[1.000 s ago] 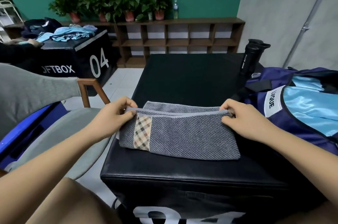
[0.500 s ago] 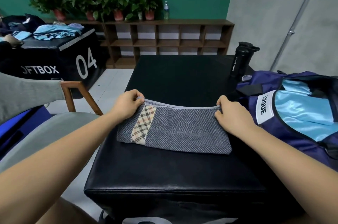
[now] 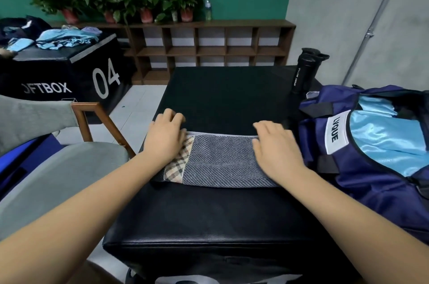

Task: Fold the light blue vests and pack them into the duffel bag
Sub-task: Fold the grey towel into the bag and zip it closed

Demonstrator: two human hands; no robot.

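A big black padded box with a smooth, leathery top sits in the middle, and on it lies a folded grey towel. The towel is soft, with slanted lines and a checked tan stripe near its left end. The left hand lies flat on the left end of the towel. Its fingers are straight and reach past the far edge onto the box. The right hand presses flat on the right end with its fingers spread wide, holding nothing. Just right of the box, touching it, is a dark blue cloth duffel bag. It is open, with shiny light blue vests inside. A white label on the bag has black letters that look like "LVQUE". At the box's far right corner stands a tall black bottle marked "SPORT BOTTLE". Far to the left of the box is another black box marked "04" and "FTBOX", with crumpled light blue clothes on top.
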